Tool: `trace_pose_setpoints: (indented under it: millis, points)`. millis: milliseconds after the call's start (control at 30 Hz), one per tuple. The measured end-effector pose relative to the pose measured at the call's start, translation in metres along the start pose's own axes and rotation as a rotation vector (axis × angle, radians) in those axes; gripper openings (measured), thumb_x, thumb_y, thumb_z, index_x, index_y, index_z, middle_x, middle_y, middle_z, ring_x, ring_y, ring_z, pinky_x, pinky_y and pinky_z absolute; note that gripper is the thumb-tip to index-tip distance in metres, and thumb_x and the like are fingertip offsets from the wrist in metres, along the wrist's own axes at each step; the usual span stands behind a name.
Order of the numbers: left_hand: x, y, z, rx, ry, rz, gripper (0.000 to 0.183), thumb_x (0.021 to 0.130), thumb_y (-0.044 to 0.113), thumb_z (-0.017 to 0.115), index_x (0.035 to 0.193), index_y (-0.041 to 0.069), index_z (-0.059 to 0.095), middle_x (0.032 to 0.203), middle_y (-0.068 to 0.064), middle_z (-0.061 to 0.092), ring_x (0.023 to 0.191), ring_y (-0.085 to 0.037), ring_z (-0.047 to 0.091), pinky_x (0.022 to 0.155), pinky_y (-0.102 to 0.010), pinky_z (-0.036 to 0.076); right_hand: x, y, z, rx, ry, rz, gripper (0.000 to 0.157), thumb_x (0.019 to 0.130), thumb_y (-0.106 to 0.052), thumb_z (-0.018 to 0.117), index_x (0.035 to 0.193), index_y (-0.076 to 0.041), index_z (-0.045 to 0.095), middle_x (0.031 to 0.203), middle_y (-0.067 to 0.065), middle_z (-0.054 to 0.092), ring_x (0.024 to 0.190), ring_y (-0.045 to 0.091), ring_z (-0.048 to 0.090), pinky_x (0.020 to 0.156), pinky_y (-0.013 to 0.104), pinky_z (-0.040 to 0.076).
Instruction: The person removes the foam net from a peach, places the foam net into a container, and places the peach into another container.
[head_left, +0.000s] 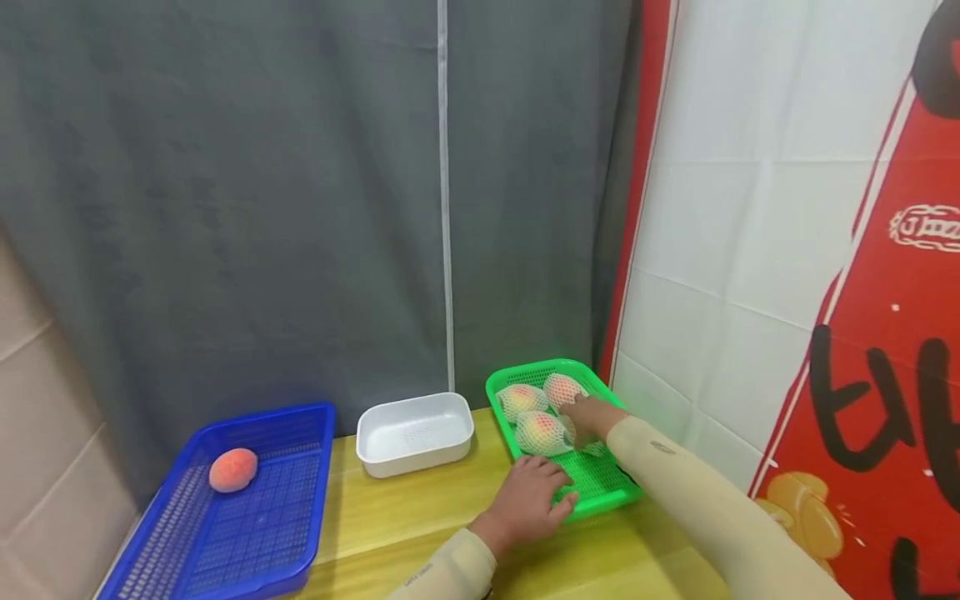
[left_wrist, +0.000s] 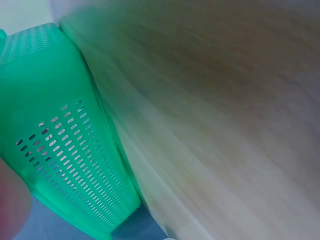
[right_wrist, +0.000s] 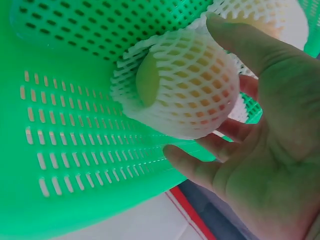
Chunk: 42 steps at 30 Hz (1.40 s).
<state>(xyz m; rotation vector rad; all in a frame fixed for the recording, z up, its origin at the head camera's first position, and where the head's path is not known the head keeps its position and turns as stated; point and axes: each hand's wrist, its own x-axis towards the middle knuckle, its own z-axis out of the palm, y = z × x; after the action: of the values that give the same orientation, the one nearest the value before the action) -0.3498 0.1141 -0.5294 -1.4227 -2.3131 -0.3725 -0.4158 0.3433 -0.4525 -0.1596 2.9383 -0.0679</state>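
My right hand reaches into the green basket among several peaches in white foam nets. In the right wrist view, a netted peach sits between the spread thumb and fingers; some fingers pass partly behind it, and the palm stays apart from it. Another netted peach lies beyond the thumb. On the basket's left are two more netted peaches, one at the back and one in front. My left hand, thumb spread, is at the basket's near left rim; whether it touches is unclear.
A blue basket with a bare peach stands at the left. Between the baskets sits a white tray on the wooden table. A grey curtain hangs behind, and a white and red wall covering is at right.
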Motion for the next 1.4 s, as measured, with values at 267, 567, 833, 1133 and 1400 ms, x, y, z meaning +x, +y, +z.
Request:
trace_pose_setpoints:
  millis: [267, 567, 833, 1133, 1400]
  points:
    - [-0.001, 0.006, 0.001, -0.003, -0.019, 0.002, 0.042, 0.116, 0.045, 0.046, 0.123, 0.024, 0.081, 0.125, 0.012, 0.076, 0.118, -0.013, 0.064, 0.106, -0.04, 0.049, 0.0, 0.004, 0.007, 0.022, -0.047, 0.014, 0.083, 0.084, -0.013, 0.098, 0.157, -0.008, 0.058, 0.167, 0.035, 0.037, 0.155, 0.06, 0.032, 0.118, 0.07, 0.041]
    - [-0.001, 0.006, 0.005, 0.0, -0.02, 0.003, 0.048, 0.117, 0.049, 0.039, 0.124, 0.025, 0.081, 0.126, 0.013, 0.075, 0.118, -0.011, 0.062, 0.107, -0.039, 0.048, 0.005, 0.007, 0.011, -0.026, -0.044, -0.012, 0.078, 0.081, -0.008, 0.099, 0.15, -0.006, 0.062, 0.163, 0.034, 0.043, 0.153, 0.061, 0.034, 0.119, 0.07, 0.039]
    - [0.008, 0.004, -0.001, -0.039, -0.082, -0.027, 0.046, 0.115, 0.05, 0.044, 0.123, 0.023, 0.08, 0.125, 0.014, 0.075, 0.12, -0.011, 0.062, 0.107, -0.039, 0.048, 0.003, 0.019, -0.005, 0.03, 0.061, 0.0, 0.069, 0.081, -0.006, 0.095, 0.143, -0.003, 0.063, 0.148, 0.035, 0.056, 0.143, 0.064, 0.045, 0.112, 0.073, 0.046]
    - [0.004, -0.008, -0.031, 0.011, -0.07, -0.074, 0.035, 0.111, 0.047, 0.058, 0.13, 0.023, 0.076, 0.131, 0.009, 0.072, 0.128, -0.016, 0.062, 0.11, -0.043, 0.05, 0.0, 0.007, -0.03, -0.027, 0.171, -0.035, 0.076, 0.086, -0.017, 0.094, 0.152, -0.005, 0.06, 0.152, 0.036, 0.05, 0.14, 0.06, 0.044, 0.099, 0.066, 0.055]
    - [-0.023, -0.043, -0.081, 0.039, 0.033, -0.197, 0.031, 0.106, 0.04, 0.069, 0.128, 0.019, 0.074, 0.129, 0.004, 0.072, 0.124, -0.02, 0.064, 0.103, -0.044, 0.051, -0.029, -0.03, -0.049, 0.032, 0.3, -0.207, 0.077, 0.082, -0.01, 0.094, 0.152, -0.007, 0.061, 0.146, 0.032, 0.055, 0.133, 0.054, 0.052, 0.095, 0.061, 0.058]
